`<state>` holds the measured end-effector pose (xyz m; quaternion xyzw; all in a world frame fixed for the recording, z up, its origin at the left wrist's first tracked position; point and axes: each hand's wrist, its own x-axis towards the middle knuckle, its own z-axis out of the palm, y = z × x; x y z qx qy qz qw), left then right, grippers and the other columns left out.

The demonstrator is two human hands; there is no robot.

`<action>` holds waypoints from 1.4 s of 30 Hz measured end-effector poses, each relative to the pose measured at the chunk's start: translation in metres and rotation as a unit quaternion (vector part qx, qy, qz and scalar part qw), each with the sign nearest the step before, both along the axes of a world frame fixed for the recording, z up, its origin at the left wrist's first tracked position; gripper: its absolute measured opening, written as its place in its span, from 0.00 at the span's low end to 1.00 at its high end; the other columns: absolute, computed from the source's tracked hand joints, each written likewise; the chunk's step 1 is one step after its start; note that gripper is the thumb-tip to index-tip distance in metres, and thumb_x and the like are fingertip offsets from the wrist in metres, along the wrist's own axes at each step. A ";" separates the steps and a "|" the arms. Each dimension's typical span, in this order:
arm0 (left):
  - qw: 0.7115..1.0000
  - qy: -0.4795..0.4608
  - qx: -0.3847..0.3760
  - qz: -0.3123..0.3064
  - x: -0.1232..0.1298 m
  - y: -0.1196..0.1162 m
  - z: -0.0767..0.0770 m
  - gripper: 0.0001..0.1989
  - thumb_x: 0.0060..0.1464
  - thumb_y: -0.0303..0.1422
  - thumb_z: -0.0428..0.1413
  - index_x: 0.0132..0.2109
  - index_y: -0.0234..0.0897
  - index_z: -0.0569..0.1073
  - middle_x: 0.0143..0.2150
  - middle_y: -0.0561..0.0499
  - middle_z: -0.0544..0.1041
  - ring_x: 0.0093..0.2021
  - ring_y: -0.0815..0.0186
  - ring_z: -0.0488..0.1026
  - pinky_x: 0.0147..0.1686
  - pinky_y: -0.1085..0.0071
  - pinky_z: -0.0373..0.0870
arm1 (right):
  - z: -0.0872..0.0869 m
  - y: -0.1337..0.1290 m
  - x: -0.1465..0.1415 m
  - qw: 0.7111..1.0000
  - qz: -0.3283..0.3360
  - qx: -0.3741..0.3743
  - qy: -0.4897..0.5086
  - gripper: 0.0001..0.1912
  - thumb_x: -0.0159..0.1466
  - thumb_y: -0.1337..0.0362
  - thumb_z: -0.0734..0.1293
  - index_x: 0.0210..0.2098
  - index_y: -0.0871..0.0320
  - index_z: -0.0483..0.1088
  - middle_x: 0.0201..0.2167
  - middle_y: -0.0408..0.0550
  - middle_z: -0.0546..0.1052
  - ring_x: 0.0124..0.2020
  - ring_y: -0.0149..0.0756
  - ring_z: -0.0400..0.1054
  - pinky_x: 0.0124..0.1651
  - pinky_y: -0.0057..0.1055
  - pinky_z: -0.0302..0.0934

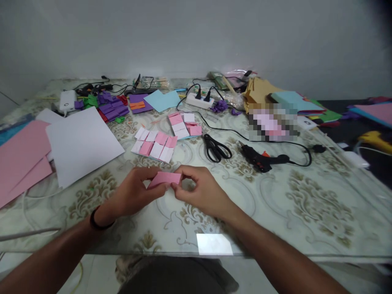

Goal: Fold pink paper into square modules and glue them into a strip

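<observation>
A small piece of pink paper (165,178) is held above the table between both hands. My left hand (133,192) pinches its left side, and a dark band circles that wrist. On the right end, the thumb and fingers of my right hand (199,188) are closed on the same paper. Just beyond the hands lie folded pink and white paper pieces (154,143) in rows. A second group of pink and white pieces (184,125) rests on light blue paper behind them. Black scissors (216,148) lie to the right, their handles toward me.
A black glue gun (260,158) with its cord lies right of the scissors. White sheets (84,143) and pink sheets (24,161) cover the left side. Purple folded strips (113,108), a white power strip (199,101) and brown paper (259,92) sit toward the wall.
</observation>
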<state>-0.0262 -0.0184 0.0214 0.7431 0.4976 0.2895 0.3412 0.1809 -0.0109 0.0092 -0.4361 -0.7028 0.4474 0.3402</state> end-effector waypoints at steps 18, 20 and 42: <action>0.998 -0.008 -0.060 -0.009 -0.007 0.004 -0.005 0.13 0.63 0.37 0.59 0.31 0.35 0.77 0.29 0.52 0.80 0.30 0.67 0.72 0.32 0.70 0.65 | -0.002 0.006 0.003 0.992 0.023 -0.042 0.113 0.10 0.62 0.63 0.72 0.42 0.55 0.72 0.29 0.40 0.73 0.31 0.32 0.68 0.38 0.31 0.65; 0.998 -0.026 -0.061 -0.007 -0.005 0.005 -0.007 0.10 0.63 0.37 0.60 0.35 0.36 0.78 0.31 0.52 0.80 0.33 0.66 0.74 0.34 0.70 0.67 | -0.003 0.003 -0.001 0.992 -0.016 -0.021 0.126 0.11 0.63 0.63 0.73 0.43 0.53 0.69 0.30 0.39 0.72 0.31 0.32 0.68 0.38 0.31 0.65; 0.997 -0.079 0.012 -0.002 -0.004 0.004 -0.011 0.04 0.67 0.33 0.56 0.41 0.39 0.71 0.37 0.52 0.76 0.39 0.67 0.73 0.36 0.72 0.68 | -0.006 0.004 -0.002 0.985 -0.082 -0.023 0.149 0.05 0.63 0.61 0.74 0.36 0.56 0.78 0.27 0.41 0.76 0.28 0.32 0.67 0.35 0.32 0.64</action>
